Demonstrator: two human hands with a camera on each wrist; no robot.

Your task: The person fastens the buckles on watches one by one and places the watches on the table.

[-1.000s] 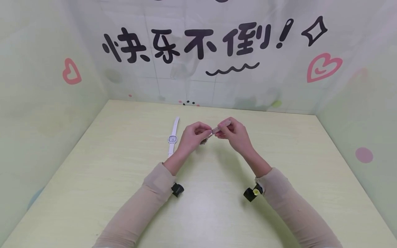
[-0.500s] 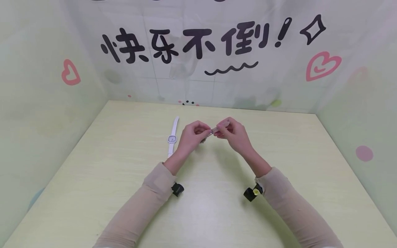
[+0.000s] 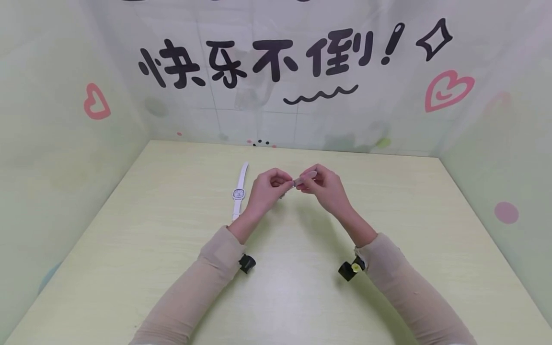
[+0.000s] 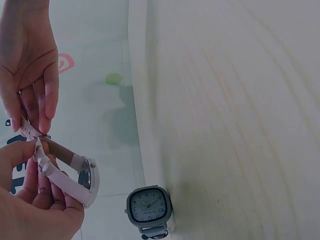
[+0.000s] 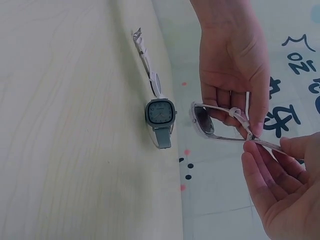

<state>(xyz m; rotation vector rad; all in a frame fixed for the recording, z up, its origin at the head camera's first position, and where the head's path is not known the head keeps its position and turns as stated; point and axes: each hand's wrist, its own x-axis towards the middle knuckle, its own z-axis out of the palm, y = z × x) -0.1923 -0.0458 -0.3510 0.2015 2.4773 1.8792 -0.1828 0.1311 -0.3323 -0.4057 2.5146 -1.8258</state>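
Above table [image 3: 297, 297] — looped watch [image 5: 202, 120] between left hand [image 3: 265, 191], right hand [image 3: 328, 190].

In the head view, the table [image 3: 435, 230] is free along the frame's right and far left. The white watch [image 3: 238, 194] stands left of centre, its near end perhaps touching the left wrist. The held watch [image 3: 308, 176] bridges the left hand [image 3: 268, 188] and right hand [image 3: 326, 189]; below, black cameras [image 3: 247, 264] narrow the free lane. A wall [image 3: 276, 122] closes the top.
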